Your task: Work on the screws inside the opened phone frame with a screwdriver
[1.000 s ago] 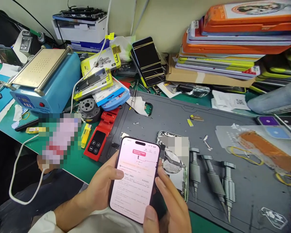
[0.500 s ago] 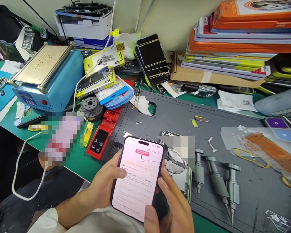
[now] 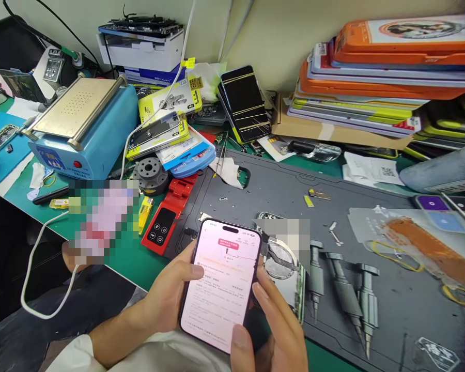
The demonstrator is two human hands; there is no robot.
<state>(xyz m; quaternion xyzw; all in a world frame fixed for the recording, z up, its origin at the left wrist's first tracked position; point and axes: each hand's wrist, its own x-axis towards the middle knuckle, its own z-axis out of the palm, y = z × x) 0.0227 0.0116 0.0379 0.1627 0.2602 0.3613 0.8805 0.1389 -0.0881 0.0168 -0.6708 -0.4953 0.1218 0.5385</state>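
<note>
A lit smartphone point(image 3: 219, 297) is held tilted between my two hands, its screen showing a pale page of text with a red label near the top. My left hand point(image 3: 165, 294) grips its left side, thumb resting at the screen's left edge. My right hand point(image 3: 277, 325) wraps the right side, fingers along the edge and thumb at the lower right corner. Just behind the phone, an opened phone body point(image 3: 298, 297) lies on the dark work mat point(image 3: 271, 186), partly hidden and blurred. Several grey screwdrivers point(image 3: 343, 289) lie to its right.
A blue heating machine point(image 3: 93, 139) stands at left, near a red device point(image 3: 165, 227) with buttons. A white cable point(image 3: 39, 315) loops from a blurred pink phone point(image 3: 108, 222). Stacked orange and white boxes point(image 3: 375, 67) rise at back right. An orange flex part point(image 3: 418, 237) lies at right.
My view has tilted up slightly, so the bench sits lower in the picture. Both hands keep the same grip on the smartphone. A thin tool now shows over the circuit board at far left.
</note>
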